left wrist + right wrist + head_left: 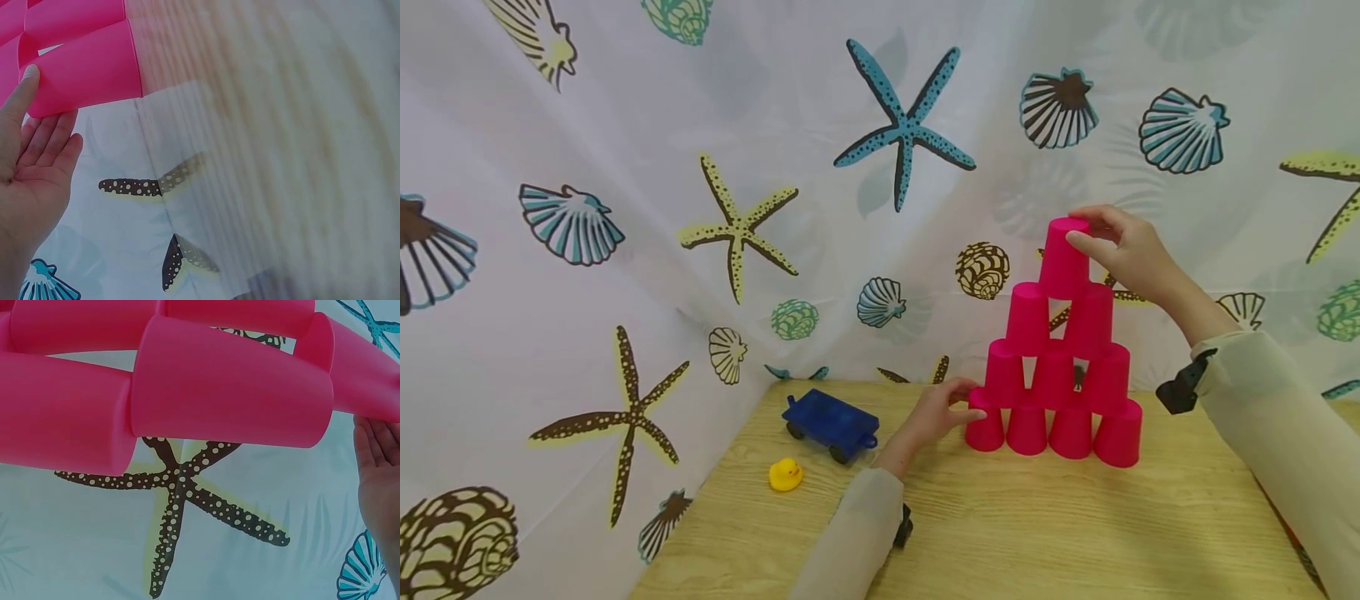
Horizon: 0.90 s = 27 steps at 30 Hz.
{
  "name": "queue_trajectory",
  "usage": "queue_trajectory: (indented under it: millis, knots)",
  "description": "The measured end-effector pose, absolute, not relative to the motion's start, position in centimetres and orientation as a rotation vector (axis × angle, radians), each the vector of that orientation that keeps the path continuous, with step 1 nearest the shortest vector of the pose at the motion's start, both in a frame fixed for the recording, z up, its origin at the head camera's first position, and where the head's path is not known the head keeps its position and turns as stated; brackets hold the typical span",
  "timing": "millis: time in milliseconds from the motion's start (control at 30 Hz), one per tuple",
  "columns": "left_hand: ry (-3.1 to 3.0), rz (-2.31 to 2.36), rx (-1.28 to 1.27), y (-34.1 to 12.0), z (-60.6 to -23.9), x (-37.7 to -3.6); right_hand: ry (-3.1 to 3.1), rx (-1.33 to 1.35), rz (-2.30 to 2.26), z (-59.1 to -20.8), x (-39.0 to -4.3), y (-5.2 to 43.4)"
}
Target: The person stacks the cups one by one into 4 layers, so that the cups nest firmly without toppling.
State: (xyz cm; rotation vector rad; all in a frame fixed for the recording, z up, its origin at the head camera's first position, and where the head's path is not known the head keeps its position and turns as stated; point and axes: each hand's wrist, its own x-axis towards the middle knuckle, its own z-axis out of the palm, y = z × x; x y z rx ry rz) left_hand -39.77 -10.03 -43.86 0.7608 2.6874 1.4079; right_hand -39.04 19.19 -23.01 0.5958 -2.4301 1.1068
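Pink cups stand upside down in a pyramid of four tiers on the wooden table. At the peak, my right hand [1131, 248] holds the top cup [1063, 265] near its upper end, thumb in front and fingers behind. That cup sits across two cups below; the right wrist view shows a nearby cup [231, 384] and my right fingers at the frame's edge. Low on the left, my left hand [934, 414] holds the bottom-left cup [983, 431] between thumb and fingers. The left wrist view shows my left thumb on its side [87, 72].
A blue toy wagon [831, 421] stands at the table's back left, with a yellow rubber duck [786, 475] in front of it. Behind the wooden table [1000, 533] hangs a white curtain [820, 242] printed with shells and starfish.
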Motion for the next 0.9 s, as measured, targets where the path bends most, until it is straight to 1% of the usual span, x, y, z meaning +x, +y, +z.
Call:
queue_trajectory:
  millis: [533,767,900]
  knots:
    - [2.675,1.418,0.791,-9.6,-44.0,-39.6,-2.456,0.572,1.131,-23.3,-38.7,19.8]
    - [2.626,1.456,0.672,-10.1,-44.1,-39.9,-2.372,0.551,1.129,-23.5,-38.1,20.8]
    - [2.664,1.496,0.624,-11.0,-43.7,-39.9,-2.241,0.54,1.203,-24.5,-37.4,22.0]
